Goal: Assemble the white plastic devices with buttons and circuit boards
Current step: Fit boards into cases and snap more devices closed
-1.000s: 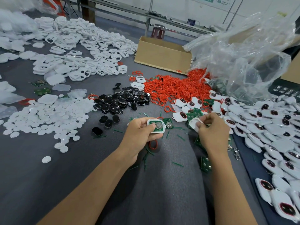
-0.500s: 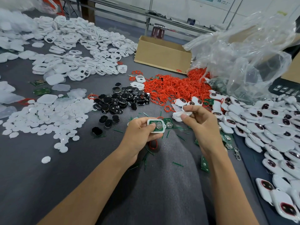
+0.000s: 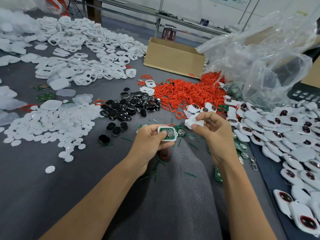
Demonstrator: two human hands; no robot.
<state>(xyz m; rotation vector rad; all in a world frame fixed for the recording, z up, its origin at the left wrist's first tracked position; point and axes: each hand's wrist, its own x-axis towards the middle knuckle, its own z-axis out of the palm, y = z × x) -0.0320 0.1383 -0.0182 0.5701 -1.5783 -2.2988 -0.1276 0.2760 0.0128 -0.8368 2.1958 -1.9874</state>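
My left hand gripped the open shell, circuit board facing up, long axis left-right. My right hand pinched the white cover just right and slightly farther, not touching.

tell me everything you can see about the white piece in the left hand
The white case half is a rounded rectangular shell of glossy-looking plastic, open side up. A green circuit board sits inside, carrying a round silvery disc, likely a coin cell. The left hand grips its left end, thumb on the board's edge, over the grey table.
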